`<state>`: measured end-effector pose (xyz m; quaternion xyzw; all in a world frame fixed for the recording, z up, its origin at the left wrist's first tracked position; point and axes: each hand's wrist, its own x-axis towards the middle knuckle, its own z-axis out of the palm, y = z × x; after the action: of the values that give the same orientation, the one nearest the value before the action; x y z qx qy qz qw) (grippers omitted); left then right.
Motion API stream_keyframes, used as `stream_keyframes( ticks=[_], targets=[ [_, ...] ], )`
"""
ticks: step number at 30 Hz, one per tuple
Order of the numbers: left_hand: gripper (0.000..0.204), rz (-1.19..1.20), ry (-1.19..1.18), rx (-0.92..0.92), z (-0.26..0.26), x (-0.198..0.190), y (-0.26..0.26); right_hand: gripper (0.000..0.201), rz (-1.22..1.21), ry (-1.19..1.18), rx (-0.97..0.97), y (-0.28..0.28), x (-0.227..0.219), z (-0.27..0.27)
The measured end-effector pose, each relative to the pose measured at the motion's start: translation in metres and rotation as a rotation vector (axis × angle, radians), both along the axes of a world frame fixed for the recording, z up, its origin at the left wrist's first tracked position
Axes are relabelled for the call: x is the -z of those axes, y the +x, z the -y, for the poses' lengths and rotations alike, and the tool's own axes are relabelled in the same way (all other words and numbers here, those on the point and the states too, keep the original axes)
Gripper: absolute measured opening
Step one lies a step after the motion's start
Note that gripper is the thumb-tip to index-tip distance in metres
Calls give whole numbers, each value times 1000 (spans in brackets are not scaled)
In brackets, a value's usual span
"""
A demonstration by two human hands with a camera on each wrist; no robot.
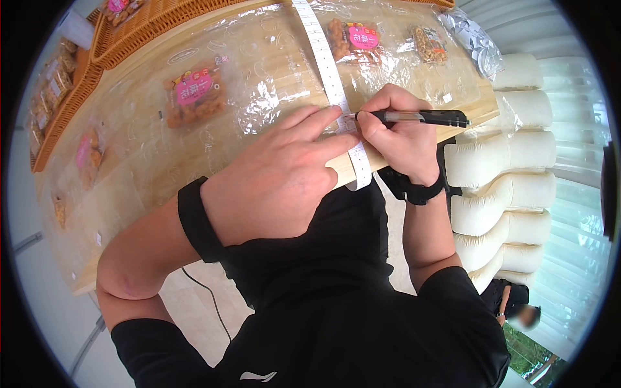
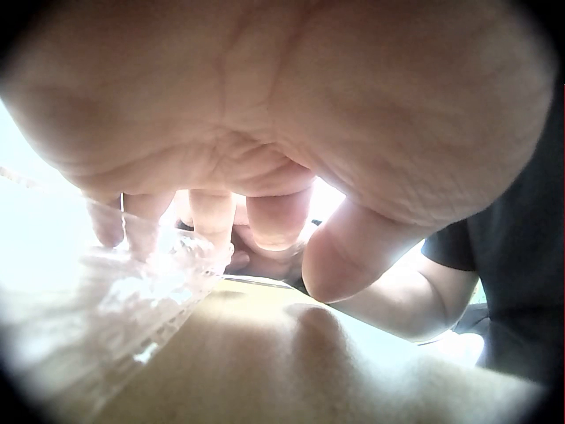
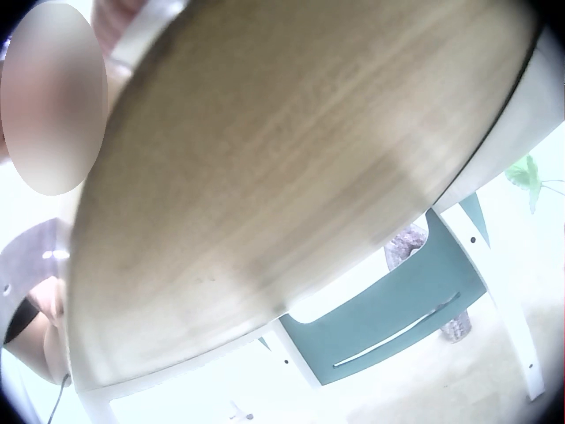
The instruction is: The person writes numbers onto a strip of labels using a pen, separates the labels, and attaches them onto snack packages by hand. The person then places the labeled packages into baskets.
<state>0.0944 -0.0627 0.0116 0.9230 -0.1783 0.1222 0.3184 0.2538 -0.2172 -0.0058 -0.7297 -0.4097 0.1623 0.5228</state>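
Observation:
My right hand [image 1: 406, 132] grips a black gel pen [image 1: 446, 118] with a clear barrel, its tip at a white paper strip [image 1: 328, 70] with printed marks along it. The strip runs across the wooden table [image 1: 440, 132] and hangs over the near edge. Beside the pen tip, my left hand [image 1: 278, 171] lies palm down, index and middle fingers stretched out onto the strip. In the left wrist view, the left palm [image 2: 265, 106] arches over the tabletop, with crinkled clear plastic [image 2: 132, 291] beside its fingers. The right wrist view shows the table's underside; pen and fingertips are hidden there.
Clear plastic film covers much of the table, with snack packs [image 1: 194, 94] in pink labels and a nut pack [image 1: 428, 44]. Wicker baskets [image 1: 139, 32] stand along the far left. A cream padded seat [image 1: 501, 155] is at the right; another person [image 1: 511, 301] is behind it.

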Motion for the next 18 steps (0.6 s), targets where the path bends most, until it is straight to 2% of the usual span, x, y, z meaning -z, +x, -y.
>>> stream_keyframes(
  ticks=[18],
  targets=[
    [9,2,-2,1,-1,0,0,6,13,-6,19,-2,-1,-1]
  ],
)
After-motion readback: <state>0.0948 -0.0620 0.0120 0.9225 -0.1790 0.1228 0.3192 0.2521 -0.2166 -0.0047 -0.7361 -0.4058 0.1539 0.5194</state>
